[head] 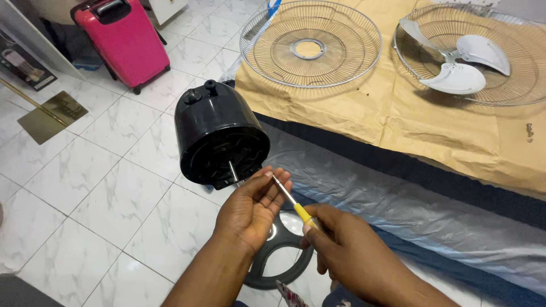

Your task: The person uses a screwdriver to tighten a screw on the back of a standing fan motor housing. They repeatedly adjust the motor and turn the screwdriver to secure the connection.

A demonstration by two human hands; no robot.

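Note:
A black fan motor housing (219, 133) stands in front of me with its metal shaft (232, 170) pointing toward me. My left hand (250, 207) is cupped just below the housing, fingertips touching the tip of a screwdriver. My right hand (347, 250) grips the yellow-handled screwdriver (291, 199), whose thin blade points up-left to my left fingers, close to the shaft.
A bed edge with brown paper (352, 108) holds a wire fan guard (310, 42) and a second guard with white blades (460, 71). A black round fan base (281, 256) lies on the white tiled floor. A pink suitcase (122, 37) stands at the back left.

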